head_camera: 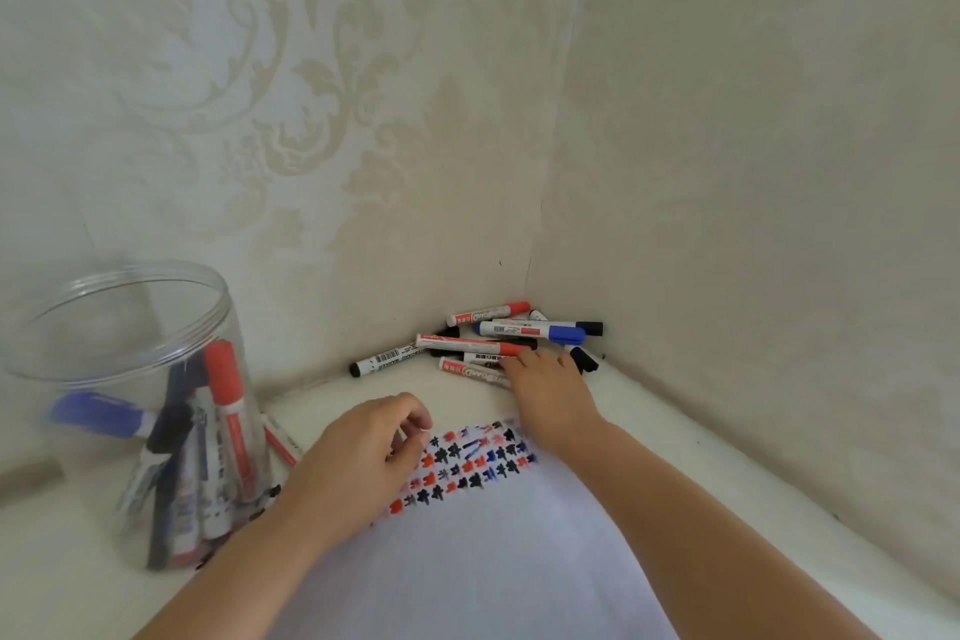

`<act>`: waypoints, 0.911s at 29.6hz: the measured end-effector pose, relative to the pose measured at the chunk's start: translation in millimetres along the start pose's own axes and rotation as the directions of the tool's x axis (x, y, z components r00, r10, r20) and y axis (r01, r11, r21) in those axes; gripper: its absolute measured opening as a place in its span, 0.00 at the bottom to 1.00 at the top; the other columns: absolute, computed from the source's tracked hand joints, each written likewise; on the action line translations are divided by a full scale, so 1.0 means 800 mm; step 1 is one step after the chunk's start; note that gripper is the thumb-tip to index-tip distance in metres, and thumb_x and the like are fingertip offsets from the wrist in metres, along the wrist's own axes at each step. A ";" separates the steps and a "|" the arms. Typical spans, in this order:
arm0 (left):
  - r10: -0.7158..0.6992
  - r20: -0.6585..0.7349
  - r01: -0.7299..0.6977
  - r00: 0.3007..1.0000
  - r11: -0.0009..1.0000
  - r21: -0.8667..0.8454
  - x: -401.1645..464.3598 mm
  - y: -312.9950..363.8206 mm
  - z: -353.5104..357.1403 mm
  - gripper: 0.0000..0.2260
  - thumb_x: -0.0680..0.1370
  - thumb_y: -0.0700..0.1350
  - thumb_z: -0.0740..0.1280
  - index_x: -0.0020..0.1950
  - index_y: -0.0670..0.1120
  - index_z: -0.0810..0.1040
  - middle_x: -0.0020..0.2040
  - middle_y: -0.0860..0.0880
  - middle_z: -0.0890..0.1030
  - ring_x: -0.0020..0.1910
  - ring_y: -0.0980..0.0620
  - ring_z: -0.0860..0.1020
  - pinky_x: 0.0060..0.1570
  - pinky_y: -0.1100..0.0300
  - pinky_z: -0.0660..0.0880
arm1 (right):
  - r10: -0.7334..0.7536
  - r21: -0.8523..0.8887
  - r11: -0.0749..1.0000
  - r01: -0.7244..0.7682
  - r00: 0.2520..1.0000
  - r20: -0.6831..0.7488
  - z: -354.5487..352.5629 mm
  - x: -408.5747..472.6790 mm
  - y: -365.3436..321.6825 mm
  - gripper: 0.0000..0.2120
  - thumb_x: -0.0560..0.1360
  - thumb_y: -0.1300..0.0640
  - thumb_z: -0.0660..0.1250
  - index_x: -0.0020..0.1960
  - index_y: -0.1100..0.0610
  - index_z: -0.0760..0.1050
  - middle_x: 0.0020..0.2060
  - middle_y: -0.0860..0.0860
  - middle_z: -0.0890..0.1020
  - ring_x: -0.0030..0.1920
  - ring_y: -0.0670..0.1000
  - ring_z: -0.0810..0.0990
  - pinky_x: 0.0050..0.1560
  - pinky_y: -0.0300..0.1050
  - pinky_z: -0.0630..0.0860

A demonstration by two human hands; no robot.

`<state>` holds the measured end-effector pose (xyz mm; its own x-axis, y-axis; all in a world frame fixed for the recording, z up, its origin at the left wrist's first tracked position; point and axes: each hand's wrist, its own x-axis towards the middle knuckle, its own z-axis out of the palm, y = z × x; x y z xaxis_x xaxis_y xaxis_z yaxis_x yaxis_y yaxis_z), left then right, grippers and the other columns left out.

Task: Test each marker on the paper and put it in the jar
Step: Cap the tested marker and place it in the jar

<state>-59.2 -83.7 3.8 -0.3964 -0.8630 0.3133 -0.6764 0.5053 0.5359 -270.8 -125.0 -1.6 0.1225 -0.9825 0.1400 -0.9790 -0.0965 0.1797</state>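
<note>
A clear plastic jar (78,327) stands at the left with several red, blue and black markers in it. A white paper (467,551) lies before me, covered near its far edge with rows of red, blue and black test marks (467,463). Several markers (498,338) lie piled in the corner of the walls. My right hand (550,390) reaches into the pile, its fingers on a red-capped marker (470,369); whether they grip it is hidden. My left hand (363,457) rests on the paper's left edge with loosely curled fingers, holding nothing.
Two wallpapered walls meet just behind the marker pile and close off the far and right sides. A black-capped marker (384,360) lies apart at the left of the pile. Another red marker (280,442) lies on the white surface behind the jar.
</note>
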 end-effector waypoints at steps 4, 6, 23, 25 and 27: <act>0.054 0.027 -0.055 0.998 0.998 0.035 0.005 -0.003 0.008 0.05 0.77 0.47 0.61 0.51 0.54 0.72 0.47 0.59 0.75 0.48 0.61 0.72 0.45 0.70 0.68 | -0.001 0.239 0.971 0.022 0.996 -0.088 -0.014 -0.010 -0.003 0.17 0.76 0.59 0.63 0.65 0.55 0.70 0.59 0.52 0.76 0.58 0.53 0.72 0.60 0.46 0.68; 0.052 0.026 -0.053 0.998 0.998 0.017 0.005 -0.004 0.008 0.06 0.77 0.49 0.61 0.53 0.54 0.71 0.49 0.59 0.74 0.50 0.61 0.71 0.48 0.69 0.68 | 0.175 0.716 0.688 -0.115 0.984 -0.010 -0.036 -0.023 -0.017 0.13 0.78 0.59 0.60 0.63 0.54 0.70 0.54 0.49 0.78 0.50 0.49 0.76 0.49 0.42 0.73; 0.095 -0.024 -0.097 0.995 0.992 -0.082 -0.060 0.009 -0.050 0.11 0.74 0.61 0.49 0.43 0.56 0.63 0.31 0.53 0.75 0.33 0.54 0.74 0.30 0.60 0.69 | -0.098 0.943 -0.320 -0.094 0.993 0.066 -0.085 -0.089 -0.130 0.14 0.77 0.62 0.62 0.34 0.57 0.62 0.21 0.47 0.71 0.21 0.43 0.67 0.24 0.35 0.61; 0.087 -0.030 -0.089 0.996 0.992 -0.086 -0.067 0.005 -0.053 0.11 0.75 0.61 0.50 0.46 0.56 0.65 0.33 0.52 0.79 0.33 0.54 0.76 0.33 0.55 0.74 | -0.096 0.939 -0.338 -0.060 0.995 0.029 -0.083 -0.091 -0.137 0.15 0.77 0.63 0.62 0.34 0.57 0.63 0.23 0.49 0.71 0.22 0.44 0.67 0.24 0.35 0.61; 0.072 -0.025 -0.074 0.997 0.992 -0.106 -0.072 0.004 -0.057 0.13 0.75 0.61 0.51 0.48 0.54 0.67 0.33 0.49 0.79 0.31 0.53 0.76 0.33 0.54 0.74 | -0.098 0.939 -0.341 -0.040 0.995 0.007 -0.083 -0.092 -0.142 0.15 0.77 0.63 0.62 0.34 0.57 0.63 0.24 0.51 0.71 0.22 0.44 0.66 0.24 0.35 0.62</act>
<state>-10.3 -32.3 23.4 -0.4284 -0.8240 0.3707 -0.5753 0.5652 0.5913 -157.9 -31.1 32.2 0.2167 -0.9694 0.1151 0.1758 -0.0772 -0.9814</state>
